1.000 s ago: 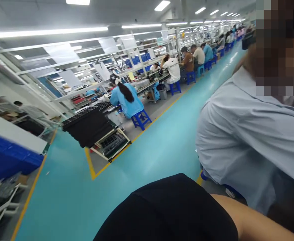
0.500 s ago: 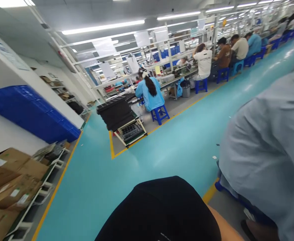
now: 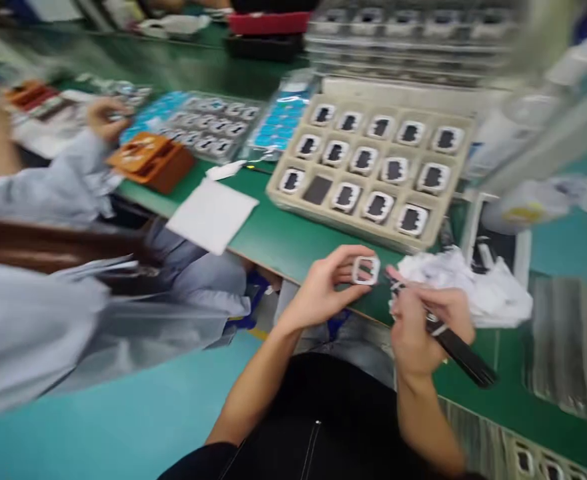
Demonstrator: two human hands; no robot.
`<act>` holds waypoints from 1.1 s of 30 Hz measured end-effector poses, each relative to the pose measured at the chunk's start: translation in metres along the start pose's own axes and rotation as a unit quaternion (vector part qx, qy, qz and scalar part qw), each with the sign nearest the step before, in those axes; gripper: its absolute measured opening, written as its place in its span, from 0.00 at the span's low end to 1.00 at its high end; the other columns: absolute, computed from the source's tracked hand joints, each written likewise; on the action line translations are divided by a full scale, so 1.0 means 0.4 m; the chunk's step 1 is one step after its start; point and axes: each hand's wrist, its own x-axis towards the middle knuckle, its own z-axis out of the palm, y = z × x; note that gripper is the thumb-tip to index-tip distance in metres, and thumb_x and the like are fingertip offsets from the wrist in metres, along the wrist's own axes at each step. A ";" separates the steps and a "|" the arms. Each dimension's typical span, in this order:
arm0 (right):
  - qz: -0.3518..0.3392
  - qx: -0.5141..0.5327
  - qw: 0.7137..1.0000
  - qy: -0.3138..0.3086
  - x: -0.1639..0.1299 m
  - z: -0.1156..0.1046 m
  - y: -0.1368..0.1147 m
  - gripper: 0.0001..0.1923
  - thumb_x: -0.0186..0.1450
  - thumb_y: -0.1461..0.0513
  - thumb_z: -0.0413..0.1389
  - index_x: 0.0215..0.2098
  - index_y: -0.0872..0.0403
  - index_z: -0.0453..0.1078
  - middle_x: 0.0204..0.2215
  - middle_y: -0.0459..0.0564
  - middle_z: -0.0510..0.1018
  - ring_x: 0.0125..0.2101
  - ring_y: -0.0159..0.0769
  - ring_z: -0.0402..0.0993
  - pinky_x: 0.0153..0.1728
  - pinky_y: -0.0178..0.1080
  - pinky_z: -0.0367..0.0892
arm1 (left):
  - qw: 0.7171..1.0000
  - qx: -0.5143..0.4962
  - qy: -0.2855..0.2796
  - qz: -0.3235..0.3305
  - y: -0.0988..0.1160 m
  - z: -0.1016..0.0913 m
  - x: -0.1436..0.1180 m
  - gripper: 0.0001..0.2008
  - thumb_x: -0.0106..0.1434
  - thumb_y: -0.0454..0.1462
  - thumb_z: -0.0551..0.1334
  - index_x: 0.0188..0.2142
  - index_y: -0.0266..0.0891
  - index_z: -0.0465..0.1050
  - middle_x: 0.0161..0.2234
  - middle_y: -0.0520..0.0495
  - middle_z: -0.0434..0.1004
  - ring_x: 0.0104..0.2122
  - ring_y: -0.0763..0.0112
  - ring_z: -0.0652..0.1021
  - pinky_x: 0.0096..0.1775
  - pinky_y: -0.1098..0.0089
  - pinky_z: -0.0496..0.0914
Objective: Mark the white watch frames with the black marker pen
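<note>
Fingers of left hand (image 3: 323, 287) pinch a small white square frame (image 3: 366, 270), held just above edge of the green workbench (image 3: 273, 240). Right hand (image 3: 418, 323) is closed around a black tool (image 3: 461, 353), its tip near the frame. Beige tray (image 3: 373, 167) w/ similar parts in compartments lies behind, white crumpled bag (image 3: 473, 287) at right. Co-worker's hand (image 3: 106, 117) is far left. Picture is blurred.

The small white square frame (image 3: 366, 270) looks like smooth plastic, the long black tool (image 3: 458, 348) matt. The beige compartmented tray (image 3: 453, 193) seems dull moulded plastic. A matt green bench top (image 3: 283, 240) carries flat white paper (image 3: 212, 215) near its front edge and crumpled white cloth-like wipes (image 3: 468, 283).
</note>
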 end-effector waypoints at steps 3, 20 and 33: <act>-0.027 0.021 0.999 0.004 -0.011 -0.014 0.015 0.09 0.78 0.58 0.71 0.42 0.49 0.78 0.31 0.46 0.86 0.34 0.43 0.90 0.39 0.43 0.89 | 1.000 0.015 -0.005 0.001 -0.005 -0.014 -0.009 0.25 0.71 0.33 0.79 0.65 0.43 0.79 0.55 0.42 0.91 0.55 0.64 0.91 0.60 0.68 0.86; -0.069 -0.042 0.996 -0.024 -0.019 0.009 0.010 0.06 0.79 0.63 0.69 0.49 0.46 0.79 0.49 0.51 0.93 0.46 0.50 0.95 0.44 0.48 0.92 | 0.987 0.152 0.043 0.032 0.001 0.006 -0.031 0.19 0.74 0.38 0.78 0.61 0.43 0.82 0.56 0.42 0.93 0.54 0.60 0.93 0.62 0.64 0.87; -0.059 -0.080 0.994 -0.034 -0.010 0.010 -0.011 0.05 0.78 0.64 0.68 0.47 0.46 0.78 0.46 0.51 0.93 0.47 0.50 0.95 0.44 0.46 0.92 | 0.977 0.202 0.054 0.043 -0.006 0.006 -0.038 0.17 0.75 0.38 0.76 0.61 0.44 0.83 0.55 0.44 0.93 0.53 0.61 0.93 0.61 0.65 0.88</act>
